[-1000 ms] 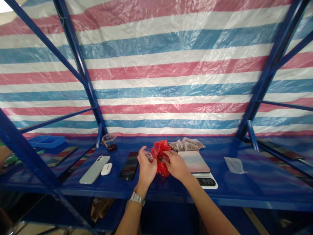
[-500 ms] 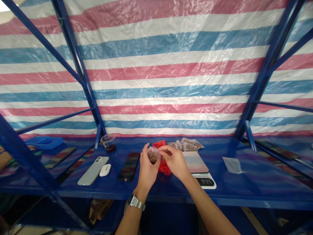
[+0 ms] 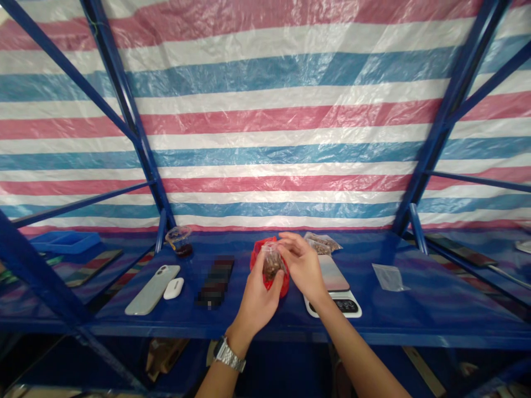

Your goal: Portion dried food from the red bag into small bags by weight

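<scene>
A small clear zip bag [image 3: 272,265] with brown, grainy pieces in its lower part is held upright over a red plastic bag [image 3: 284,286]. My left hand [image 3: 258,301] grips the zip bag from below, thumb on one side and fingers on the other. At the bag's upper right edge, my right hand [image 3: 305,265] has its thumb and fingers closed on the plastic; the exact contact is partly hidden. Just right of my hands sits a white digital scale [image 3: 334,303]. Behind it lie several filled zip bags [image 3: 322,243].
An unfilled zip bag [image 3: 389,277] lies on the right of the blue table [image 3: 440,309]. To the left are a dark phone [image 3: 216,281], an earbud case [image 3: 173,288], a light phone [image 3: 152,290] and a plastic cup [image 3: 181,243] with dark liquid. Blue posts [image 3: 139,132] frame the table.
My right hand has shifted up along the zip bag's edge, fingers more raised. The bag in my left hand has turned upright and moved slightly right. The view has shifted slightly.
</scene>
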Motion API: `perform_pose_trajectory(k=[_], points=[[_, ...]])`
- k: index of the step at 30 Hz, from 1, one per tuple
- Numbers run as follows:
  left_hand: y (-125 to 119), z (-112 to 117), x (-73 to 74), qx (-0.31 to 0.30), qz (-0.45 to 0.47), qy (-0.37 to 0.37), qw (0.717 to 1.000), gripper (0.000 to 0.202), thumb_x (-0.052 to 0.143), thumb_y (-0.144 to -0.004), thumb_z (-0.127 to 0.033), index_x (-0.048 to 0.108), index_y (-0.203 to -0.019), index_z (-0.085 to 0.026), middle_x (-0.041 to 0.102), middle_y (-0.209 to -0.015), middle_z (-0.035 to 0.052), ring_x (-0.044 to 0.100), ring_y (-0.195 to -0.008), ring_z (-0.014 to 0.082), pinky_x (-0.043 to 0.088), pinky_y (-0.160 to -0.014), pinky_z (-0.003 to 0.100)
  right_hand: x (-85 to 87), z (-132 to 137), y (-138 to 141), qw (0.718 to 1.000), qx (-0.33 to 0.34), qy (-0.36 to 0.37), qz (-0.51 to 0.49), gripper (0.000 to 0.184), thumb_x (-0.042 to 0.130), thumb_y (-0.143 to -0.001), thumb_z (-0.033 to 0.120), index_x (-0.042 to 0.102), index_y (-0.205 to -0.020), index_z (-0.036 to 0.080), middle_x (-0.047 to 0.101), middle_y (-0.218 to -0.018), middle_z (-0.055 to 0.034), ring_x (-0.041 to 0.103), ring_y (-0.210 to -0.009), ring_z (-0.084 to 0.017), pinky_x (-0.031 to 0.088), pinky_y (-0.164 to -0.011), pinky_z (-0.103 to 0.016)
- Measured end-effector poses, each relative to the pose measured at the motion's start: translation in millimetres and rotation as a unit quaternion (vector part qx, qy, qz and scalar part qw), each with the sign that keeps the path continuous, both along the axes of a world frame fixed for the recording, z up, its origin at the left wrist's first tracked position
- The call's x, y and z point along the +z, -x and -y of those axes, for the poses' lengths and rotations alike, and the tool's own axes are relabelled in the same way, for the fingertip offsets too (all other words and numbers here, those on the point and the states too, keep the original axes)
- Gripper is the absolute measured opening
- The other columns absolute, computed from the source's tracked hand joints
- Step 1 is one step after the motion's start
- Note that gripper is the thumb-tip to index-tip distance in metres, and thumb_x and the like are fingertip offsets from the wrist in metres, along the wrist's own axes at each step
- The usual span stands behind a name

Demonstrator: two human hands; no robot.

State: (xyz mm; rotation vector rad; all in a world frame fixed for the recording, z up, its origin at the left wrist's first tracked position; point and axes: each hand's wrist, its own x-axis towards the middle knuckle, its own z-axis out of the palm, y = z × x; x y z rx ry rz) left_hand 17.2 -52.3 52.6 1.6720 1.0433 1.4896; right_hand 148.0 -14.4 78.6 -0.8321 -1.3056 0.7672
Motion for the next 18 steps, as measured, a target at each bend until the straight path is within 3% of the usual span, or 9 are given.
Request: perform_pose_trajectory(k=[3, 6, 8, 11, 14, 18], points=[[-10, -3, 0.4, -0.046, 0.101, 0.049, 0.993, 0.051, 0.06, -0.096, -0.032, 0.05, -0.145, -0.025, 0.064, -0.143, 0.0099, 0.063, -0.131, 0.0255, 0.047, -0.114, 0.038, 0.4, -4, -1, 0.999, 0.02, 0.005, -0.03, 0.042, 0.074, -0.081, 0.039, 0.064, -0.118, 0.023, 0.076, -0.099, -0.0041, 0.074, -0.084, -0.019, 0.06, -0.077, -0.031], [-21, -9, -5.2, -0.061, 0.187, 0.067, 0.978, 0.049, 0.066, -0.092, -0.033, 0.054, -0.139, -0.023, 0.067, -0.14, 0.0114, 0.064, -0.129, 0.0268, 0.049, -0.113, 0.041, -4.9, -11, -6, 0.998, 0.039, 0.042, -0.011, 0.041, 0.075, -0.079, 0.043, 0.065, -0.113, 0.021, 0.077, -0.095, -0.0053, 0.075, -0.086, -0.022, 0.06, -0.08, -0.034], [-29, -12, -12.9, -0.065, 0.219, 0.102, 0.968, 0.051, 0.069, -0.09, -0.035, 0.053, -0.137, -0.024, 0.068, -0.138, 0.0116, 0.065, -0.128, 0.0271, 0.052, -0.11, 0.041, -11.1, -16, -11, 0.997, 0.011, 0.067, 0.022, 0.035, 0.073, -0.08, 0.042, 0.068, -0.106, 0.019, 0.078, -0.091, -0.0065, 0.075, -0.084, -0.023, 0.06, -0.08, -0.036], [-42, -13, -27.5, -0.048, 0.27, 0.181, 0.945, 0.053, 0.067, -0.092, -0.043, 0.05, -0.137, -0.022, 0.07, -0.132, 0.0145, 0.072, -0.115, 0.0289, 0.061, -0.091, 0.04, -21.6, -26, -18, 0.99, -0.06, 0.094, 0.089, 0.029, 0.068, -0.082, 0.034, 0.071, -0.105, 0.017, 0.078, -0.093, -0.0089, 0.075, -0.083, -0.024, 0.06, -0.081, -0.039], [-53, -11, -39.6, -0.024, 0.315, 0.217, 0.924, 0.049, 0.066, -0.093, -0.043, 0.051, -0.135, -0.021, 0.07, -0.131, 0.0161, 0.074, -0.107, 0.0276, 0.062, -0.082, 0.036, -30.4, -32, -19, 0.974, -0.097, 0.107, 0.172, 0.025, 0.062, -0.083, 0.025, 0.074, -0.104, 0.017, 0.08, -0.096, -0.0097, 0.076, -0.087, -0.024, 0.059, -0.086, -0.04], [-60, -6, -43.8, -0.001, 0.367, 0.255, 0.895, 0.048, 0.068, -0.092, -0.038, 0.051, -0.133, -0.018, 0.075, -0.116, 0.016, 0.078, -0.089, 0.0243, 0.063, -0.077, 0.036, -35.1, -31, -11, 0.963, -0.118, 0.109, 0.218, 0.025, 0.057, -0.084, 0.017, 0.076, -0.1, 0.017, 0.08, -0.098, -0.0103, 0.076, -0.091, -0.024, 0.057, -0.09, -0.038]])
